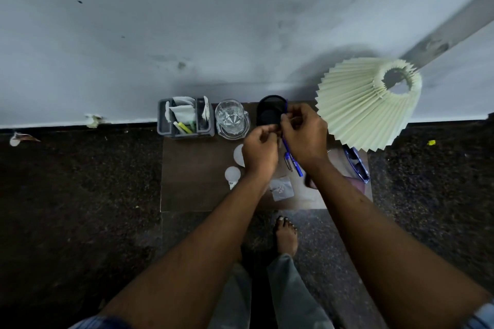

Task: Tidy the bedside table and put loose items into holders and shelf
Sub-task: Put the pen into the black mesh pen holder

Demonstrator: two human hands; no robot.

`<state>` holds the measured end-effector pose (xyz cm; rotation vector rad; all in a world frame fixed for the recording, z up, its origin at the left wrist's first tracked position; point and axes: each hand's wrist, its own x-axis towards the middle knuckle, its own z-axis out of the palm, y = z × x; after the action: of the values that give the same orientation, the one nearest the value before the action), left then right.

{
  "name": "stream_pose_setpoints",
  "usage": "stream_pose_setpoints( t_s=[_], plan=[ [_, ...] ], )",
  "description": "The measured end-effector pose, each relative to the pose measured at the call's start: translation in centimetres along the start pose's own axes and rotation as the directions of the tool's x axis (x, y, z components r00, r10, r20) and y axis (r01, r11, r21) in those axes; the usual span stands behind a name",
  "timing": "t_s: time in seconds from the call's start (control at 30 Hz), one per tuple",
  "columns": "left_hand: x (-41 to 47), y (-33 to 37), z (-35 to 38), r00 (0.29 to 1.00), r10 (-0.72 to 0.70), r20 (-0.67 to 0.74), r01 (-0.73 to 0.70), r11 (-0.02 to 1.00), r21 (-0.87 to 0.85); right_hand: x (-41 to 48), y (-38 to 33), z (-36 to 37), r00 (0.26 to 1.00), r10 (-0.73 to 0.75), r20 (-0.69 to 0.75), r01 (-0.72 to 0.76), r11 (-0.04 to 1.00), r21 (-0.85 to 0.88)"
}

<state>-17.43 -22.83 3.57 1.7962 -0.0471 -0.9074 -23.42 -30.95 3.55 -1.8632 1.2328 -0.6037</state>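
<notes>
Hands are seen from the head camera, raised together over the middle of the brown wooden bedside table (192, 168). Blue plastic pens (293, 155) are gripped by the right hand (303, 136), its fingers curled closed round them. The pens run from 12 o'clock, over the rim of the black round holder (270, 112), down towards 5 o'clock below the wrist. The left hand (260, 151) is held just beside the right at its 9 o'clock. Its fingers are curled and its fingertips lie close against the pens, but whether anything is pinched cannot be told.

At the table's 11 o'clock a grey plastic compartment organiser (185, 119) is stood, filled with white papers and yellow-green highlighters. A clear cut-glass jug (232, 119) is placed between the organiser and the holder. Two white light bulbs (232, 175) are laid at the left hand's 8 o'clock. A small clear plastic sachet (280, 189) is lying at 6 o'clock between the forearms. A pleated cream lampshade (366, 104) is tilted over the table's 2 o'clock corner, with blue-framed glasses (357, 164) just beneath it.
</notes>
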Motion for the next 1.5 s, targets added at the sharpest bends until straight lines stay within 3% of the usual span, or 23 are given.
stream_pose_setpoints(
  t_s=[0.13,0.4,0.57,0.8,1.3,1.5],
  plan=[
    [0.9,-0.4,-0.8,0.999,-0.036,-0.039,0.035,0.999,-0.037,1.9,-0.8,0.5,0.997,-0.039,-0.066,0.042,0.998,0.044],
    [0.8,-3.0,-1.1,0.986,-0.166,-0.026,0.165,0.986,-0.030,3.5,1.0,3.9,1.000,0.031,-0.004,-0.031,0.984,-0.173],
    [-0.3,-3.9,-0.8,0.979,-0.204,0.001,0.204,0.979,-0.014,2.9,1.7,4.0,0.998,0.053,-0.016,-0.055,0.979,-0.197],
    [-1.0,-4.2,0.4,0.979,-0.205,0.011,0.203,0.973,0.107,-0.7,3.8,0.4,0.998,0.062,-0.004,-0.062,0.988,-0.139],
    [1.7,-6.9,5.0,0.972,-0.217,-0.087,0.232,0.850,0.473,-0.9,8.9,1.2,0.928,0.282,0.242,-0.184,0.915,-0.360],
    [2.2,-6.8,5.4,0.971,-0.198,-0.133,0.238,0.837,0.492,-0.5,9.7,1.9,0.909,0.310,0.278,-0.186,0.900,-0.395]
  ],
)
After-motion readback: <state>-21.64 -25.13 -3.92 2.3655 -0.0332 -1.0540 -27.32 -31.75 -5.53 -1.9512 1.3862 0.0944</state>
